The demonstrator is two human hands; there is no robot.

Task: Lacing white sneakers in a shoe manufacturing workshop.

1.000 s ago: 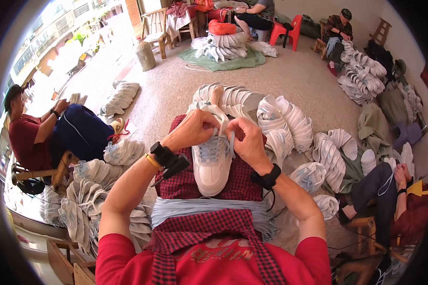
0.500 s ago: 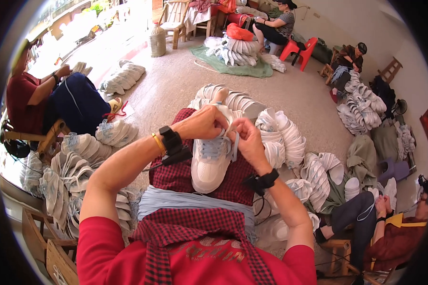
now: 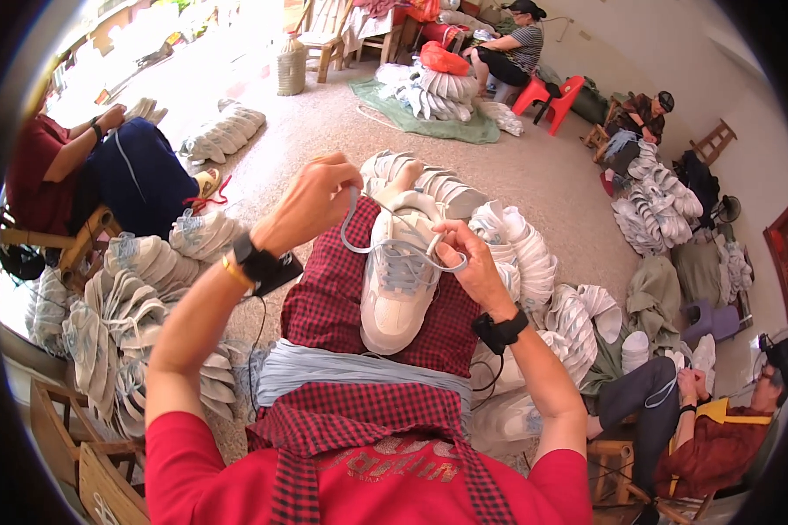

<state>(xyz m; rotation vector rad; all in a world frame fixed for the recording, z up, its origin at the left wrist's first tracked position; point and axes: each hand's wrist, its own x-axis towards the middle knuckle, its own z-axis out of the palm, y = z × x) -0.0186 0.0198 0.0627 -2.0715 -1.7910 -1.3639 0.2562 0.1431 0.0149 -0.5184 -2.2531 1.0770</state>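
A white sneaker with pale blue lacing rests on my lap over a red-and-black checked apron, its toe toward me. Up and left of the shoe, my left hand pinches one part of the light blue shoelace, which hangs in a loose curve across the sneaker. Close by the shoe's right side, my right hand has its fingers closed on the same lace. A bundle of loose light blue laces lies across my lap, nearer my body.
Stacked white shoes stand ahead and to the right, with more shoe piles at my left. A wooden chair is at lower left. Co-workers sit around: one at left, one at lower right, others farther back.
My left hand has moved up and left away from the shoe, drawing the lace out with it. My right hand has shifted slightly right and stays near the shoe.
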